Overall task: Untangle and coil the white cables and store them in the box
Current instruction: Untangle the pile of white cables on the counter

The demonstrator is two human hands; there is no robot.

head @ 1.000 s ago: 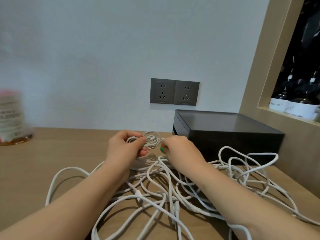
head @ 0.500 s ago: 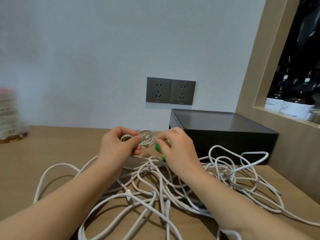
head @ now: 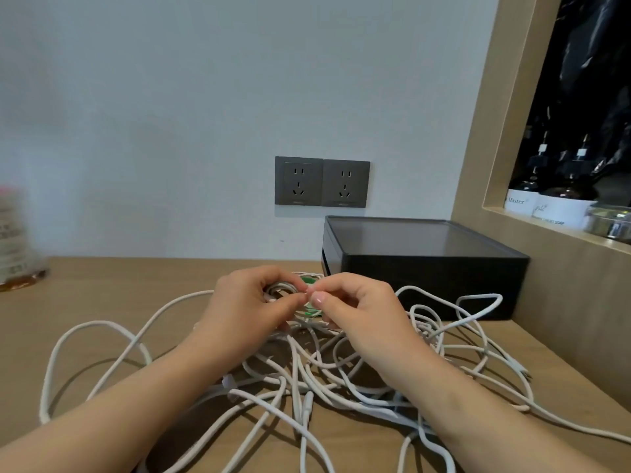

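Note:
A tangle of white cables [head: 307,377] sprawls over the wooden tabletop [head: 119,302]. My left hand [head: 249,302] grips a small coiled bundle of white cable [head: 281,289] held just above the tangle. My right hand [head: 358,312] meets it from the right and pinches a thin white strand at the bundle, beside a green tie [head: 309,313] that shows between the two hands. The dark grey box [head: 420,268] stands behind my right hand against the wall, with its lid on.
Two grey wall sockets [head: 322,182] sit above the box. A wooden shelf unit [head: 495,165] with dark bottles [head: 553,199] rises on the right. A blurred jar [head: 17,240] stands at the far left of the table. Cable loops reach toward the right table edge.
My right hand has turned, its thumb and fingertips now pinching at the coil next to my left hand. The green tie shows between the hands. The view has shifted slightly.

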